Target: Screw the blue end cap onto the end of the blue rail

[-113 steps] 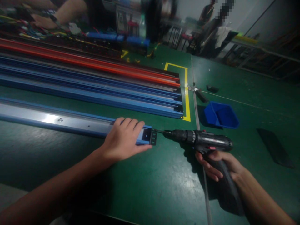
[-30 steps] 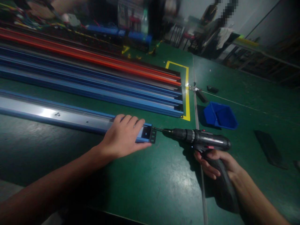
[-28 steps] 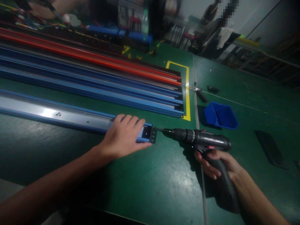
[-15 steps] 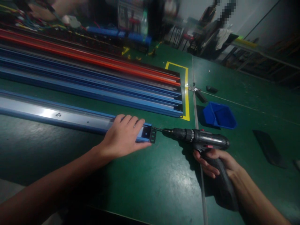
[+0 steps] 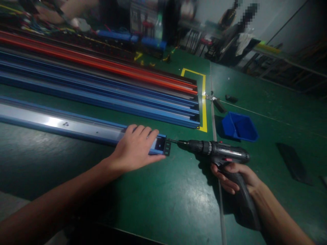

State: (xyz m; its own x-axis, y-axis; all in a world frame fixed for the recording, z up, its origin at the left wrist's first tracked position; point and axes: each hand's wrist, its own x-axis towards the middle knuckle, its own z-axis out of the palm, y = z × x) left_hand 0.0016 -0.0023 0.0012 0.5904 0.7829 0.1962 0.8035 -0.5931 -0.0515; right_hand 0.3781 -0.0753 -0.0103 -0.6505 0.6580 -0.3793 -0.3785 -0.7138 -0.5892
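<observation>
A long blue rail [image 5: 84, 126] with a silvery inner face lies on the green table at the left. My left hand [image 5: 136, 148] is wrapped over the rail near its right end, fingers on the far edge and thumb on the near one. A black end plate [image 5: 167, 148] with slots sits at that end. My right hand [image 5: 236, 178] grips a black power drill [image 5: 227, 152] by its handle. The drill points left, and its long bit [image 5: 176, 141] meets the upper part of the end plate.
Blue and red rails [image 5: 114, 86] lie side by side behind, inside yellow tape [image 5: 203, 112]. A blue bin [image 5: 240, 126], a black-handled tool [image 5: 219, 104] and a dark flat piece [image 5: 293, 163] are at the right. Another person's arm [image 5: 63, 12] is at the upper left, by wires.
The whole view has shifted very slightly. Both hands, the rail and the drill keep the same positions relative to each other.
</observation>
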